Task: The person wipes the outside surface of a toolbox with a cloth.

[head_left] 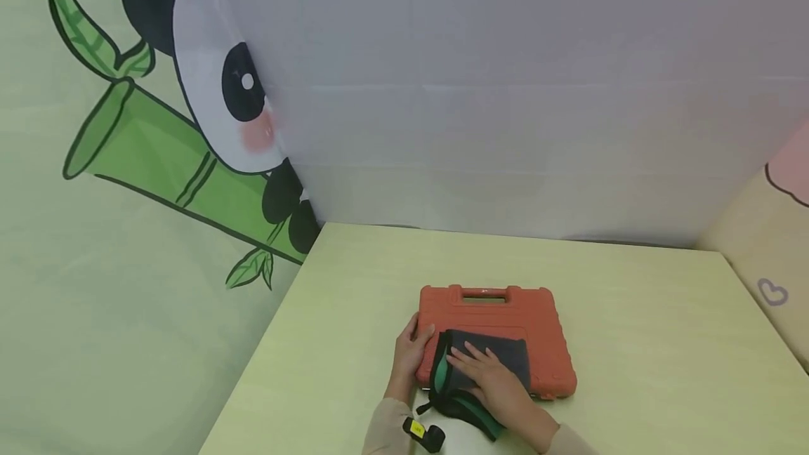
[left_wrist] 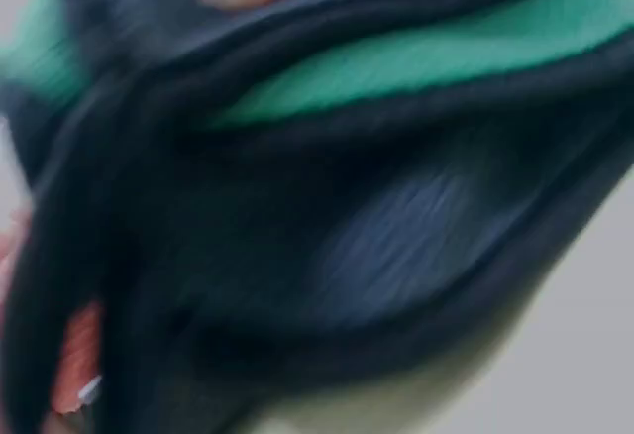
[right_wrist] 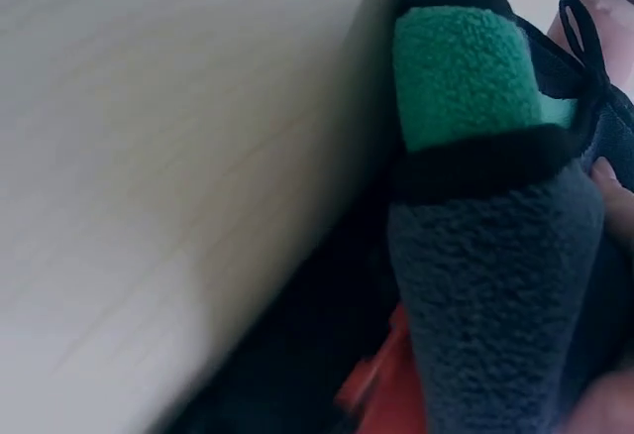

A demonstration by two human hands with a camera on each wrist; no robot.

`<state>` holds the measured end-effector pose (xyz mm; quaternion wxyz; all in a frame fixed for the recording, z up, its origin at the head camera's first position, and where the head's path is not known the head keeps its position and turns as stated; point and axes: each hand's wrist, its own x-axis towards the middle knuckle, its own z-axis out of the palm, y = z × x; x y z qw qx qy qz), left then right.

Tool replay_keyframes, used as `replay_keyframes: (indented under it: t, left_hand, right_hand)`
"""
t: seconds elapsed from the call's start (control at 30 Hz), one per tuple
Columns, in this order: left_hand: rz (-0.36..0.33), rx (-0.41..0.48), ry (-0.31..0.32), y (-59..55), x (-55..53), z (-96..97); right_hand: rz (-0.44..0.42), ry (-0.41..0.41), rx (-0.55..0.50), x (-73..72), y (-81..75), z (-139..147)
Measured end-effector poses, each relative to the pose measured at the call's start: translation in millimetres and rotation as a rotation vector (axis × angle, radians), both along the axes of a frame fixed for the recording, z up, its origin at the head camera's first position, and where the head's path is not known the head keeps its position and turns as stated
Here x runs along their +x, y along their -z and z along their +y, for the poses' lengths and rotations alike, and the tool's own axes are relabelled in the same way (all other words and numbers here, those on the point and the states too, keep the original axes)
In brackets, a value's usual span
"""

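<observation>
A red plastic carrying case point(head_left: 493, 311) with a handle slot along its far edge lies flat on the table. My left hand point(head_left: 407, 353) grips its left edge, the thumb over the top. Across the near part of the case is a folded dark grey and green towel point(head_left: 508, 353) with black edging. My right hand point(head_left: 499, 385) rests on the towel with its fingers spread. A flap of the towel hangs past the case's near edge. In the right wrist view the towel point(right_wrist: 485, 275) shows a fuzzy pile and a small hanging loop point(right_wrist: 582, 33).
The pale yellow table point(head_left: 645, 343) extends around the case on all sides. Behind it hangs a plain grey-white cloth point(head_left: 505, 104), and at the left a curtain with a panda and bamboo print point(head_left: 152, 139). A black device with a yellow label point(head_left: 422, 432) sits on the left wrist.
</observation>
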<state>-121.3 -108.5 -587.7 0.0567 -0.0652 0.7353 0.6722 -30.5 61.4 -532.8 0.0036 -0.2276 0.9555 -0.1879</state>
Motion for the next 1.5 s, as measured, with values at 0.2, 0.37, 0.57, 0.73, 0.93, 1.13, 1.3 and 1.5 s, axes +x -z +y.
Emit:
replay_keyframes:
  t: [0.2, 0.37, 0.57, 0.73, 0.93, 1.13, 1.3, 1.5]
  left_hand:
    - [-0.022, 0.077, 0.005, -4.6, 1.1, 3.3]
    - [-0.017, 0.083, 0.014, -3.9, 0.6, 4.2]
    - [-0.016, 0.077, 0.026, -0.9, -2.5, 3.9]
    - [0.009, 0.052, 0.064, -0.7, -3.3, 3.3]
    - [0.013, 0.066, 0.083, -16.3, 2.9, -1.4]
    - [0.018, 0.107, 0.088, -29.5, 8.2, -6.4]
    - [0.025, 0.072, 0.076, -40.0, 13.7, -8.1]
    - [0.049, 0.022, 0.092, -41.5, 16.9, -8.9]
  right_hand:
    - [-0.009, 0.048, 0.001, 13.1, 0.5, 48.5]
    - [0.098, 0.111, 0.031, 27.6, 4.2, 102.0]
    - [0.138, 0.177, -0.016, 39.8, 7.6, 136.9]
    - [0.150, 0.165, -0.034, 46.5, 8.9, 136.6]
    - [0.038, 0.143, -0.032, 37.6, 5.6, 116.3]
    - [-0.018, 0.037, -0.051, 19.6, 2.1, 67.3]
    - [-0.052, 0.022, -0.079, 7.8, 0.2, 21.5]
    - [-0.036, 0.047, -0.101, 1.1, -2.2, -23.5]
